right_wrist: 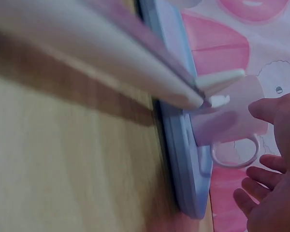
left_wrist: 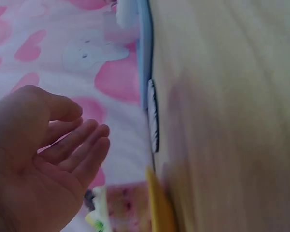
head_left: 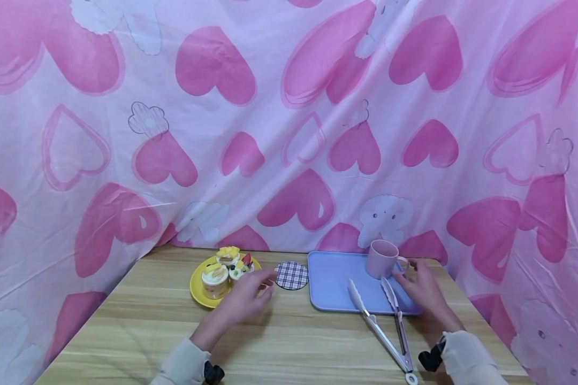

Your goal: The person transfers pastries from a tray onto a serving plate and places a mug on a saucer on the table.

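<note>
My right hand (head_left: 426,294) hovers beside the handle of a pink mug (head_left: 381,261), fingers loosely spread and a gap showing between hand and handle in the right wrist view (right_wrist: 280,169). The mug stands upright on a blue rectangular tray (head_left: 332,299), toward its back right. Metal tongs (head_left: 377,328) with pale tips lie spread, tips over the tray and hinge end toward me. Above the table between a yellow plate (head_left: 196,293) and a round checked coaster (head_left: 291,275), my left hand (head_left: 248,299) holds nothing, its fingers relaxed.
Several dessert cups (head_left: 215,287) topped with cream and fruit stand close together on the yellow plate. Behind the wooden table (head_left: 289,342) hangs a pink curtain (head_left: 274,123) with hearts, right at its back edge.
</note>
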The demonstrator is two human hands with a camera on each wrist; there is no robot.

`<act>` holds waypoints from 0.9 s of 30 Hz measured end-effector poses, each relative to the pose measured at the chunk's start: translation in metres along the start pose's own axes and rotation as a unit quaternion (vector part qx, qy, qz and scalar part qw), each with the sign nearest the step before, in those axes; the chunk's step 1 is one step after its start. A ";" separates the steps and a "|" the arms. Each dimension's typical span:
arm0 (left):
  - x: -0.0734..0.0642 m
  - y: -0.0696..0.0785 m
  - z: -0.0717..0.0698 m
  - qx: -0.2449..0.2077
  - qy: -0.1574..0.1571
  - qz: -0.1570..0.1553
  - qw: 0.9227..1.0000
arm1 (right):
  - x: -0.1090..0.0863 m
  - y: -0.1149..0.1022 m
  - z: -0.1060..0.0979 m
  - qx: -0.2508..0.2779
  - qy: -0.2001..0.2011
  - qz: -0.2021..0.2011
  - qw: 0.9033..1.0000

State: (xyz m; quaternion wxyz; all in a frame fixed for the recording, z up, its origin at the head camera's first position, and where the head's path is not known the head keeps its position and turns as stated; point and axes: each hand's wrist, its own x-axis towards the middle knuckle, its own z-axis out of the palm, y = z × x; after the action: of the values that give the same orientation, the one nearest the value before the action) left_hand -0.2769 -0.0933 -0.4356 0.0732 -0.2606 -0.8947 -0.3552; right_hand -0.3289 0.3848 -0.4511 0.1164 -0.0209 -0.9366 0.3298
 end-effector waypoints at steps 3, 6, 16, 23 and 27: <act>0.000 -0.002 0.008 0.002 -0.032 -0.014 0.999 | 0.003 0.000 0.001 0.005 -0.020 0.014 1.000; 0.001 -0.002 0.014 0.004 -0.054 -0.022 0.998 | 0.004 0.000 0.000 0.003 -0.028 0.022 0.999; 0.007 -0.005 0.034 0.060 -0.075 -0.018 0.995 | 0.006 0.000 -0.002 0.057 -0.044 0.048 0.996; 0.010 -0.003 0.039 0.079 -0.081 -0.041 0.993 | 0.005 0.001 0.003 0.046 -0.018 0.032 0.998; 0.013 -0.004 0.042 0.083 -0.089 -0.051 0.991 | 0.008 -0.001 0.005 0.051 -0.028 0.044 0.997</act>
State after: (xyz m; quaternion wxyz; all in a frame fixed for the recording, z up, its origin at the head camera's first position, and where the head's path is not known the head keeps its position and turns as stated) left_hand -0.2878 -0.0622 -0.4646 -0.0039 -0.2379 -0.9363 -0.2583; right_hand -0.3381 0.3820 -0.4523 0.0769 -0.0471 -0.9197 0.3821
